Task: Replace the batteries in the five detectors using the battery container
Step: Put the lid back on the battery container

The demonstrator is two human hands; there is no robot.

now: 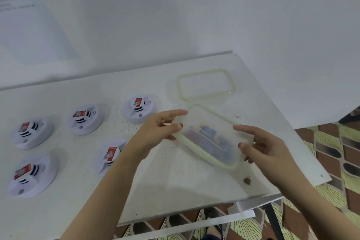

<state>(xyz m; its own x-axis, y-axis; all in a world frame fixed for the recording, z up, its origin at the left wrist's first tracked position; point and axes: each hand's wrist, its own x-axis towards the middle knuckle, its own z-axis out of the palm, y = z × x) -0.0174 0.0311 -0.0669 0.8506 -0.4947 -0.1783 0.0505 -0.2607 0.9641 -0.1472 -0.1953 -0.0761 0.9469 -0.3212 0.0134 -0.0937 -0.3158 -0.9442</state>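
A clear plastic battery container (210, 142) with a pale green rim is lifted off the white table (175, 185) and tilted. Dark and blue batteries show through its wall. My left hand (155, 132) grips its left end, thumb and fingers curled round the edge. My right hand (266, 146) holds its right end the same way. Several round white detectors lie face down on the left, each with a red battery showing: one at the back (139, 109), one (85, 121), one (33, 132), one at the front left (29, 177), and one (111, 155) partly hidden by my left forearm.
A clear lid (205, 84) with a green seal lies flat behind the container. A small brown spot (247, 180) marks the table near its front right edge. White walls stand close behind and to the right. Patterned floor (331, 152) shows beyond the table edge.
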